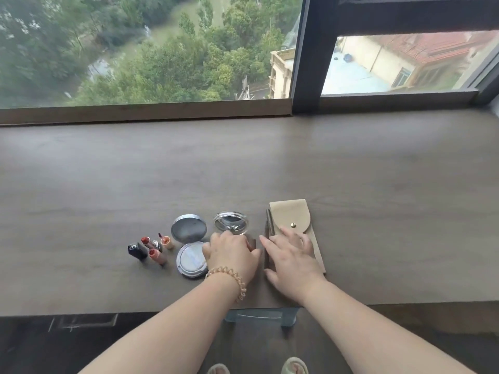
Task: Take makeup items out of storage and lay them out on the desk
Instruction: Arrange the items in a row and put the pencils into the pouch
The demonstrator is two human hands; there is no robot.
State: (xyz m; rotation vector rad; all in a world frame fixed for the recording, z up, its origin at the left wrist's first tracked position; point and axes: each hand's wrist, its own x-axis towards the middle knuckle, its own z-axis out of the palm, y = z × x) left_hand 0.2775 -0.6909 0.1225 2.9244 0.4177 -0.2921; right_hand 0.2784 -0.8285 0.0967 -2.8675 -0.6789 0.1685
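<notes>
On the brown desk (270, 163) my left hand (232, 255) is curled over a small dark compact (252, 244). The compact's clear round lid (230, 223) stands open behind my fingers, and most of it is hidden. My right hand (291, 256) lies flat with fingers apart on a beige snap pouch (293, 214). Its fingertips reach a dark slim pencil (270, 221) along the pouch's left side. Left of my hands lies an open silver cushion compact, mirror lid (189, 228) up and base (189, 261) toward me. Further left stand open lipsticks (155, 251) and a black cap (137, 251).
A low wooden sill (145, 113) and a large window with a dark frame (307, 63) run along the desk's far edge. The desk's front edge is just below my wrists. Under it are a clear stool (259, 317) and my feet on the dark floor.
</notes>
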